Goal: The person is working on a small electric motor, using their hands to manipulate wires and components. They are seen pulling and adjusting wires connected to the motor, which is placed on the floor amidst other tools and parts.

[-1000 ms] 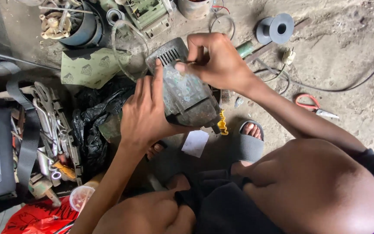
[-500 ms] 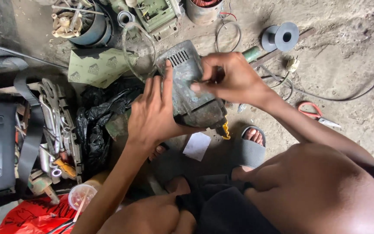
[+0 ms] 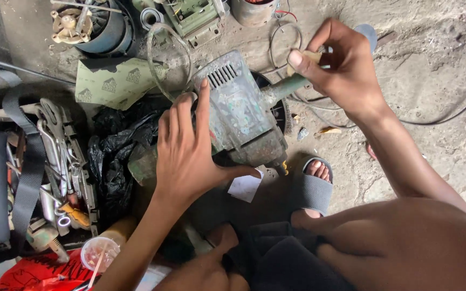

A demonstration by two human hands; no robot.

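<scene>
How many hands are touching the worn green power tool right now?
1. The left hand lies flat on the worn green power tool. The right hand is beside it, holding a green-handled tool.

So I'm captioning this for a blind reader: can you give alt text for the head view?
A person's left hand steadies a worn green power tool over a dirt floor, while the right hand grips a green-handled tool at its side. Wrenches, a black bag and motor parts lie to the left.
</scene>
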